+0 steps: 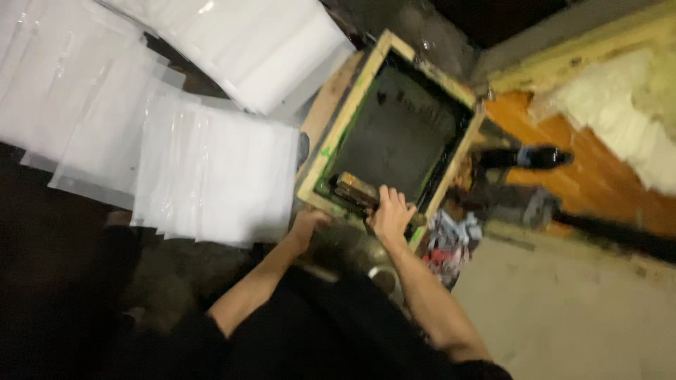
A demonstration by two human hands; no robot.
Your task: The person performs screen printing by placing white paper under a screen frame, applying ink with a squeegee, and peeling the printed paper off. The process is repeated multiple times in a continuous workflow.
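1. Dim workshop surroundings: a pale concrete floor point(563, 317) lies at lower right, and an orange-brown wooden surface point(591, 176) with a heap of pale yellowish fibrous material point(627, 112) lies at upper right.
2. Head view, centre: a rectangular wooden screen-printing frame with green-stained edges and dark mesh point(394, 127) lies tilted on the bench.
3. Right hand point(391, 214): its grip is closed over the top of a brownish wooden-handled squeegee point(355, 188), which sits inside the frame at its near edge.
4. Left hand point(306, 226): it rests on the frame's near outer corner, fingers curled against the wood; whether they clasp it cannot be told.
5. Left of the frame: overlapping stacks of translucent white plastic sheets point(211, 169) spread across the bench, just beside the left hand.
6. Right of the frame: a crumpled multicoloured rag point(447, 246) lies below its near corner, and a blurred dark bottle-like object point(524, 157) lies beyond.
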